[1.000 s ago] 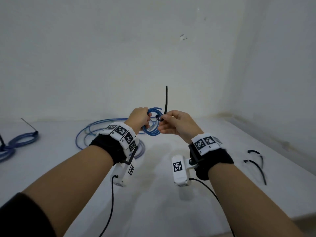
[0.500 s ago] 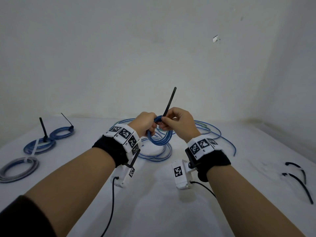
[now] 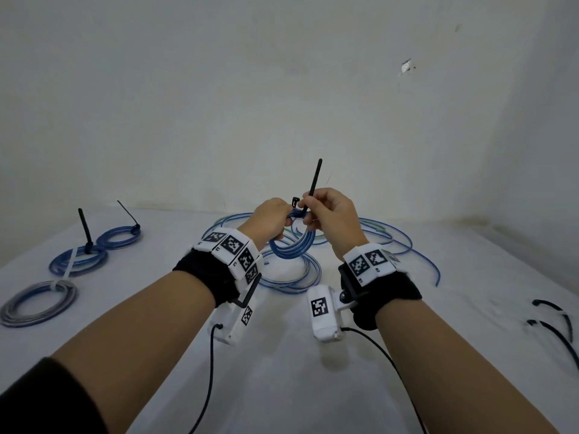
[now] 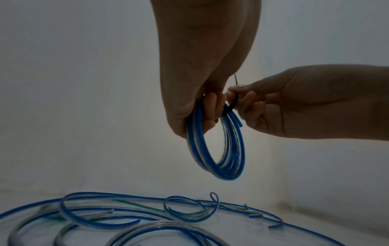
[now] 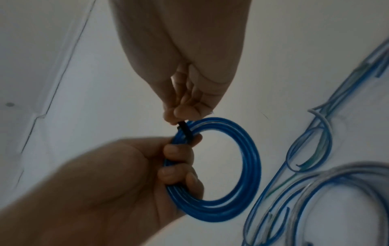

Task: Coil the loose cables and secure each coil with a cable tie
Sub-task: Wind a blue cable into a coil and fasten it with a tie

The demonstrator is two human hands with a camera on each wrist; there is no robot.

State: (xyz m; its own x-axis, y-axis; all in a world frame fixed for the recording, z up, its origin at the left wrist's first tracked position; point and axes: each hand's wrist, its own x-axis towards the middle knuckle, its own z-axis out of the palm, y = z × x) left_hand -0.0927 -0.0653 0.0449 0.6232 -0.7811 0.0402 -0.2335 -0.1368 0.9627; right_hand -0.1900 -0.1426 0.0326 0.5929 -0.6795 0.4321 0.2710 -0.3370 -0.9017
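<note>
Midair, left hand fingers curled round blue coil, right hand fingers pinching black cable tie beside them.

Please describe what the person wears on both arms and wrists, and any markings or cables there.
Each wrist carries a black fabric band topped by white blocks printed with black square markers. Under each wrist hangs a white camera housing with one more marker and a thin black cable. A dark sleeve covers the left upper arm.

Blue cable coil hangs upright, black cable tie looped around its top
</note>
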